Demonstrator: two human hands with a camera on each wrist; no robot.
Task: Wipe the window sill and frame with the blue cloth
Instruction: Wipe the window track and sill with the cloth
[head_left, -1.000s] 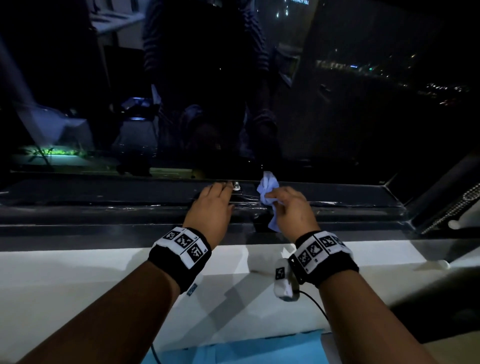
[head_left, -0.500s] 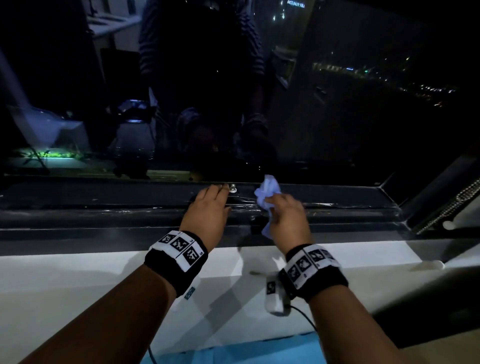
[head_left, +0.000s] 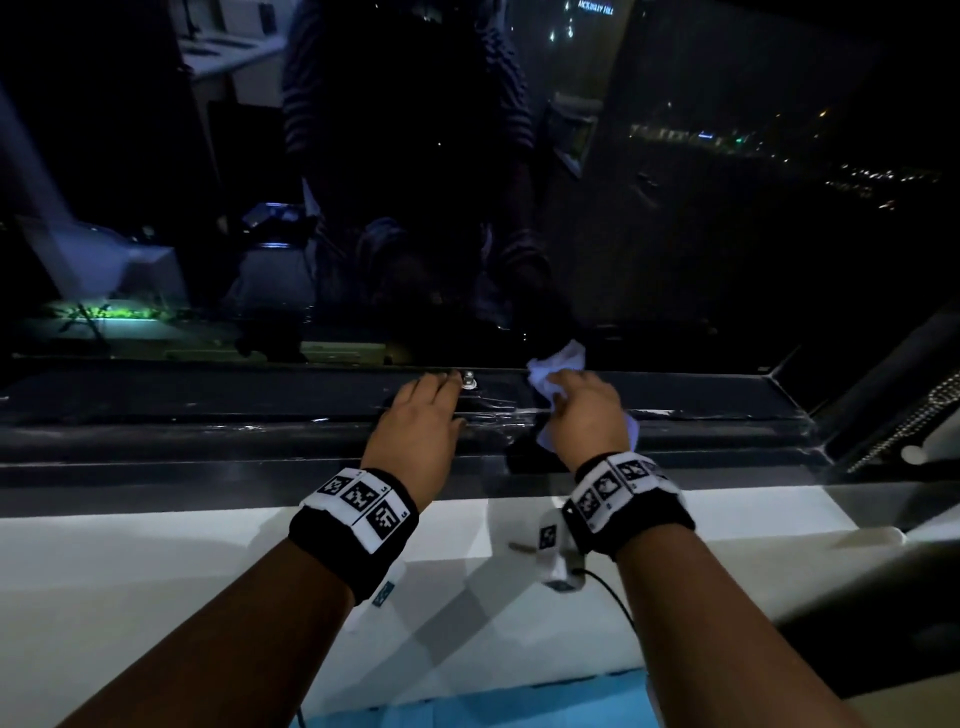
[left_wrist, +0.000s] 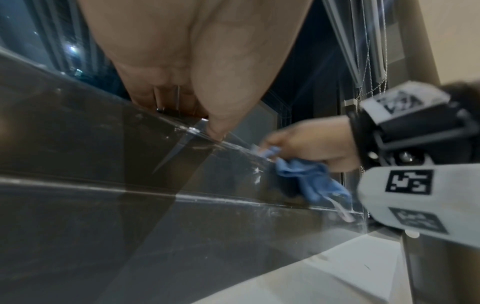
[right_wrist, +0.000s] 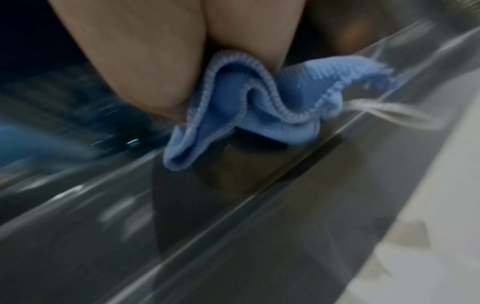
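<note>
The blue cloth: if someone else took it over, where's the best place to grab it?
Probably the loose folds of the cloth hanging below the right hand, reached from the room side; the top bunch is clutched and the frame blocks the far side.

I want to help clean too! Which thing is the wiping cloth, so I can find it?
Look at the dark window frame under the glass. The right hand grips the blue cloth there, beside the left hand. It is the only soft, crumpled, light-blue thing on the frame.

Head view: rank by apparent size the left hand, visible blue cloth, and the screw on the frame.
1. left hand
2. blue cloth, mostly hidden in the right hand, so only its visible part counts
3. screw
</note>
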